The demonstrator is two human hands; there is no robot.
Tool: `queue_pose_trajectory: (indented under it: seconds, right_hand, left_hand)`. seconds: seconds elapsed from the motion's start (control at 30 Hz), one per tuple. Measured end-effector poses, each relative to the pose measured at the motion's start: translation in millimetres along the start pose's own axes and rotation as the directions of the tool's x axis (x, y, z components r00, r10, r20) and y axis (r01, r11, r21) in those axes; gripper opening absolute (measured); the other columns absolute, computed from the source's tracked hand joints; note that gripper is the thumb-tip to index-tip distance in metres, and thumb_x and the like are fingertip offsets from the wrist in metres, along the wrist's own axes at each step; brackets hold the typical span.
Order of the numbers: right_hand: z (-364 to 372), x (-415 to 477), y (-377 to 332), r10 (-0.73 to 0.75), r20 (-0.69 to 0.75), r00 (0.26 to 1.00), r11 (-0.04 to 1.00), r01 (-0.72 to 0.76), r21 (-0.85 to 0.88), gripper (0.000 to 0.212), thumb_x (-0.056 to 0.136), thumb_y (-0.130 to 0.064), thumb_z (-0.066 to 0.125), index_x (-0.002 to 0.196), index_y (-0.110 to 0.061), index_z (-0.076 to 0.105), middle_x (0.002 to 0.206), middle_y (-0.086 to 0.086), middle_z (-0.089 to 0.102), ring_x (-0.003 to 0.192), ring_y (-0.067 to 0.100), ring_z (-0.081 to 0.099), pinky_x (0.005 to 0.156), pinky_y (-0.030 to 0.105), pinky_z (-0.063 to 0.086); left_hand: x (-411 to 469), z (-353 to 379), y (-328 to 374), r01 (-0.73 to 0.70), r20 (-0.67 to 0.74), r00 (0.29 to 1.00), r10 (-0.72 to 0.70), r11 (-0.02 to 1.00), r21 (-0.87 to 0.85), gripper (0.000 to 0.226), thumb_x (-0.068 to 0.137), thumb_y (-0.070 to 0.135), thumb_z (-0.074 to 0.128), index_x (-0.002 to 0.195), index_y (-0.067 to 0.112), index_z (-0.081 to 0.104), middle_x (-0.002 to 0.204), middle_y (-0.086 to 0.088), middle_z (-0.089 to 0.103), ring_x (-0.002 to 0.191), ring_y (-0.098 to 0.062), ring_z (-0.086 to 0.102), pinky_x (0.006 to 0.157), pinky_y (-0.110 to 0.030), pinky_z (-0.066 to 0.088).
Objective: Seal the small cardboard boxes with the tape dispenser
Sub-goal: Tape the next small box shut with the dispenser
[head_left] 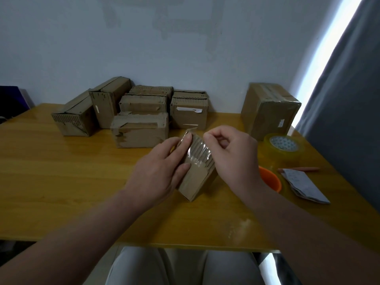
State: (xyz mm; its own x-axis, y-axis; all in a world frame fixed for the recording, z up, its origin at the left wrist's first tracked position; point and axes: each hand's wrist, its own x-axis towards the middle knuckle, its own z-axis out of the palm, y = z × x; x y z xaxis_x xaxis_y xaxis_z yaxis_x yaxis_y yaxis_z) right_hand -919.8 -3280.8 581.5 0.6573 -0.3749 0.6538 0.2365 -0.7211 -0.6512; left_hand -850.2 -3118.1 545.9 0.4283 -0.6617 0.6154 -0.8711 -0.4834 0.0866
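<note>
A plain room, likely a home or small office used for packing. A yellow-brown wooden table point(61, 182) stands against a patchy pale painted wall point(185, 38). A grey fabric curtain point(349, 99) hangs at two o'clock, and worn brown cardboard boxes point(141, 130) cluster at twelve o'clock.

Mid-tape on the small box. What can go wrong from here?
1. The clear tape strip looks creased under the pinch of the right hand, its far end standing free; it may fold onto itself or seal poorly.
2. The small brown cardboard box is tilted, steadied only by the left hand; pressing the tape could make it slip.
3. The right forearm crosses an orange round object; drawing back could knock it.
</note>
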Motion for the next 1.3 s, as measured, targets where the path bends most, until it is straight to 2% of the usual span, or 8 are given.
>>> queue_pose_trajectory:
  seconds: [0.27, 0.33, 0.43, 0.53, 0.7, 0.83, 1.1, 1.3]
  right_hand:
    - [3.3, -6.4, 7.9, -0.264, 0.024, 0.964, 0.964, 0.263, 0.043, 0.013, 0.089, -0.017, 0.062, 0.086, -0.008, 0.071, 0.077, -0.007, 0.065, 0.07, 0.005, 0.061, 0.057, 0.017, 0.05]
    - [3.8, -7.8, 10.4, -0.321, 0.057, 0.945, 0.947, 0.318, 0.053, 0.013, 0.088, -0.014, 0.061, 0.085, -0.007, 0.071, 0.076, -0.002, 0.067, 0.071, 0.005, 0.059, 0.058, 0.017, 0.048]
    - [5.6, -13.4, 14.9, -0.361, 0.167, 0.917, 0.933, 0.354, 0.072, 0.014, 0.088, -0.015, 0.059, 0.084, -0.007, 0.071, 0.077, 0.001, 0.068, 0.074, 0.005, 0.059, 0.063, 0.016, 0.047]
    - [4.7, -22.0, 18.7, -0.297, 0.335, 0.894, 0.954, 0.294, 0.061, 0.01, 0.085, -0.017, 0.065, 0.089, -0.01, 0.07, 0.084, -0.002, 0.068, 0.08, 0.004, 0.058, 0.068, 0.013, 0.046]
    - [-7.0, -25.4, 23.0, -0.146, 0.694, 0.705, 0.98, 0.196, 0.007, 0.066, 0.072, -0.046, 0.078, 0.132, -0.029, 0.054, 0.121, -0.011, 0.058, 0.108, -0.001, 0.052, 0.089, 0.02, 0.046]
    - [-15.1, -17.2, 22.2, -0.15, 0.797, 0.585, 0.932, 0.353, -0.084, 0.101, 0.068, -0.063, 0.073, 0.149, -0.04, 0.019, 0.152, -0.015, 0.026, 0.135, -0.005, 0.016, 0.107, 0.017, 0.014]
    - [-14.3, -16.2, 30.0, -0.17, 0.865, 0.473, 0.727, 0.653, -0.214, 0.113, 0.07, -0.082, 0.052, 0.151, -0.032, -0.009, 0.16, -0.008, -0.014, 0.143, 0.008, -0.02, 0.108, 0.028, -0.022]
    - [-13.8, -20.5, 29.9, -0.189, 0.887, 0.422, 0.607, 0.76, -0.233, 0.106, 0.075, -0.082, 0.043, 0.154, -0.026, -0.001, 0.161, -0.002, -0.011, 0.147, 0.018, -0.016, 0.114, 0.042, -0.014]
  left_hand:
    - [-5.9, -8.1, -18.4, -0.11, -0.046, 0.993, 0.105, 0.986, -0.123, 0.04, 0.089, 0.032, 0.051, 0.128, 0.025, 0.048, 0.132, -0.007, 0.038, 0.101, -0.006, 0.045, 0.08, -0.013, 0.042]
    - [-6.3, -11.0, -16.3, -0.028, -0.073, 0.997, 0.009, 0.967, -0.252, 0.033, 0.082, 0.025, 0.064, 0.111, 0.03, 0.05, 0.122, 0.0, 0.044, 0.09, -0.006, 0.053, 0.076, -0.015, 0.049]
    - [-6.4, -10.4, -13.8, 0.221, 0.069, 0.975, -0.211, 0.876, -0.428, 0.069, 0.07, 0.013, 0.078, 0.107, 0.051, 0.034, 0.117, 0.013, 0.043, 0.083, -0.006, 0.059, 0.068, -0.024, 0.057]
    - [-9.3, -1.6, -22.0, 0.245, 0.171, 0.968, -0.181, 0.819, -0.519, 0.063, 0.067, 0.011, 0.081, 0.11, 0.046, 0.051, 0.12, 0.015, 0.044, 0.088, -0.004, 0.057, 0.072, -0.021, 0.055]
    - [-14.3, 11.3, -31.4, 0.162, 0.149, 0.984, -0.102, 0.866, -0.473, 0.039, 0.064, 0.023, 0.084, 0.092, 0.042, 0.064, 0.117, 0.02, 0.048, 0.103, 0.0, 0.051, 0.075, -0.017, 0.047]
    - [-9.7, 11.0, -34.6, 0.052, 0.079, 0.997, -0.021, 0.908, -0.416, 0.028, 0.069, 0.044, 0.071, 0.091, 0.027, 0.072, 0.107, 0.013, 0.06, 0.097, -0.01, 0.049, 0.078, -0.023, 0.038]
    - [-10.0, 11.9, -36.8, -0.085, 0.018, 0.995, 0.095, 0.945, -0.315, 0.036, 0.086, 0.047, 0.054, 0.093, 0.018, 0.075, 0.101, 0.011, 0.065, 0.094, -0.016, 0.051, 0.083, -0.02, 0.038]
    - [-14.7, 15.6, -44.1, -0.056, 0.074, 0.994, 0.082, 0.954, -0.295, 0.071, 0.066, 0.066, 0.062, 0.122, 0.021, 0.062, 0.123, 0.012, 0.058, 0.112, -0.014, 0.045, 0.094, -0.022, 0.033]
